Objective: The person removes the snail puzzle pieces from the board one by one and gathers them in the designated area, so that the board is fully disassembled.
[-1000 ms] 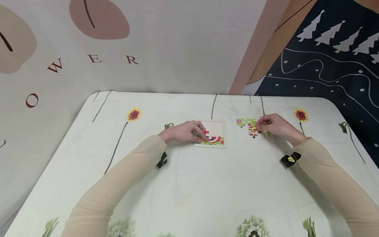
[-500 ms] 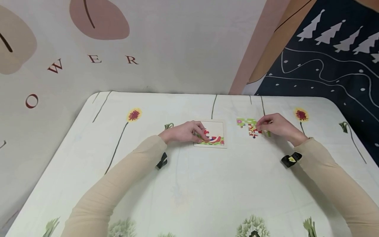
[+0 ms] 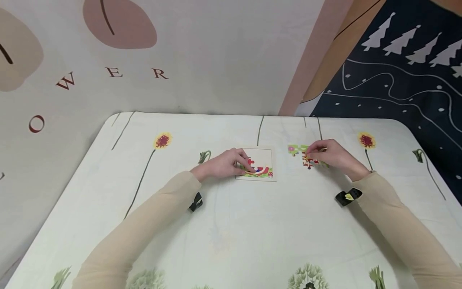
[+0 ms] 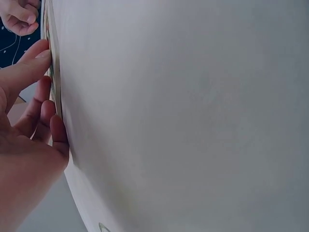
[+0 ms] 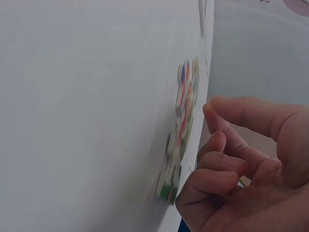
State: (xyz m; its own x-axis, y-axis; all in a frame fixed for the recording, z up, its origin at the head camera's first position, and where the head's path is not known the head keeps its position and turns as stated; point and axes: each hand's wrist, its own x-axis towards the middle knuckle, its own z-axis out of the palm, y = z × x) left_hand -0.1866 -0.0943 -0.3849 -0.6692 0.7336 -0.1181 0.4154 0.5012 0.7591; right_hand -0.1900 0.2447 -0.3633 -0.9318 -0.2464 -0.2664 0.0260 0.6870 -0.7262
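My left hand (image 3: 224,163) rests at the left side of a square jigsaw board (image 3: 261,155). Its fingertips touch the fitted puzzle pieces (image 3: 266,172) along the board's lower part, and it covers the left edge. In the left wrist view, the fingers (image 4: 44,89) lie along the thin board's edge. My right hand (image 3: 333,154) hovers over a cluster of loose puzzle pieces (image 3: 293,149) to the right of the board. In the right wrist view, its thumb and index fingertips (image 5: 218,102) meet above the pieces with nothing showing between them; the other fingers curl in.
A white flower-printed cloth (image 3: 252,233) covers the table. Behind it stand a pale wall hanging with letters (image 3: 113,72) and a dark one with white trees (image 3: 379,34). Black straps (image 3: 348,196) sit at both wrists.
The right hand has shifted slightly left over the loose pieces, uncovering a little of their right side. My left hand stays on the board, its forearm moved a little.
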